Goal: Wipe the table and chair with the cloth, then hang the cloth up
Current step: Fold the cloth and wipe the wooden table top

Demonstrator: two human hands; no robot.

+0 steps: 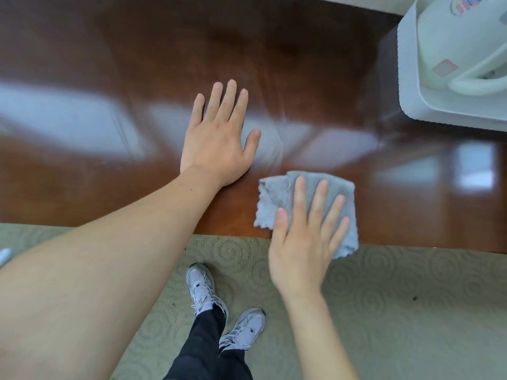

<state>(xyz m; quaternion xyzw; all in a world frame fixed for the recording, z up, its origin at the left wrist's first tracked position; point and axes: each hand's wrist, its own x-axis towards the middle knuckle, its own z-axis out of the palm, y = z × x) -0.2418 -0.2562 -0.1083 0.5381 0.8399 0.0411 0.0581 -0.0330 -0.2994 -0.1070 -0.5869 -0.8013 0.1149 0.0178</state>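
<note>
A single head-worn wide-angle view looks steeply down from close above the near edge of the brown surface (137, 64), floor (411, 311) below.

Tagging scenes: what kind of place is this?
Probably a hotel room or office: glossy wooden table, patterned carpet, white kettle on a tray.

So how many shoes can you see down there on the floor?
2. One shoe is on the carpet below the table edge, and the other shoe sits just right of it and nearer the camera. Both are partly covered by dark trouser legs.
</note>
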